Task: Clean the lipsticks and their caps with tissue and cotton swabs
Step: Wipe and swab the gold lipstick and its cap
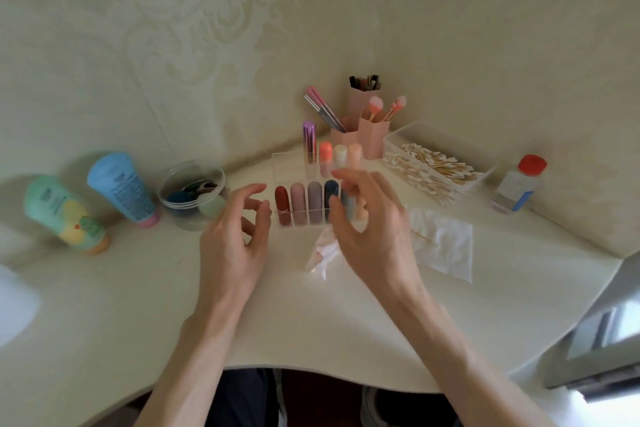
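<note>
Hovering: your left hand (235, 236) and right hand (374, 229) are above the table, fingers loose, holding nothing | lipsticks (298, 204) stand in the clear rack (287, 163) just beyond | crumpled tissue (323, 253) near rack | cotton swabs (436, 166) far right.

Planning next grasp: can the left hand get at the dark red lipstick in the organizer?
Probably yes. The left hand hovers empty just left of the dark red lipstick, which stands in the end slot of the clear organizer, top exposed. Only the neighbouring dusty pink lipstick crowds one side.
</note>
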`<state>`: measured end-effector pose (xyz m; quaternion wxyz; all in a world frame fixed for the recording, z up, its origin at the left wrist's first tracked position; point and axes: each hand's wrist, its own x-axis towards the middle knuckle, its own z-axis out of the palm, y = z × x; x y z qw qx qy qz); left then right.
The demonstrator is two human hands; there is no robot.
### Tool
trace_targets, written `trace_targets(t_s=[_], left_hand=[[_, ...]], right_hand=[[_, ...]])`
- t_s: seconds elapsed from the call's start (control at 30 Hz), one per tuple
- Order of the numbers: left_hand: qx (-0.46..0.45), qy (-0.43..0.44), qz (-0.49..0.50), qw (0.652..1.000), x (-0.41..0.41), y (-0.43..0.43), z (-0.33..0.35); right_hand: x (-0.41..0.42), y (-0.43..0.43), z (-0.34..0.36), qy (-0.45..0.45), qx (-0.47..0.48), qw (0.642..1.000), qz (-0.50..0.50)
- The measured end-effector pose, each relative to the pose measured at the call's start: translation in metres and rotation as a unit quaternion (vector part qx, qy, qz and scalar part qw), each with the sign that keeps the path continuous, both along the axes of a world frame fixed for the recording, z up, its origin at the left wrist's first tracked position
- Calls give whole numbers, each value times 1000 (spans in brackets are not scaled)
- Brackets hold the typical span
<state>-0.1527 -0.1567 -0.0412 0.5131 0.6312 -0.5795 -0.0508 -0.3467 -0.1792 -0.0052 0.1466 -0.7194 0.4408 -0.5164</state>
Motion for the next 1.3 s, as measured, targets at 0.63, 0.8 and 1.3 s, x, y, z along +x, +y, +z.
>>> trace_targets(t_s=[0.63,0.8,1.3], left_hand=[[-5,-49,3,999,-1,5,7],[-40,18,0,999,-1,6,6],[24,253,-206,945,-14,26,16]], right_hand=[[43,-105,65,52,19,998,7],[36,-79,82,-23,-4,998,59],[27,-9,9,-68,131,964,222]])
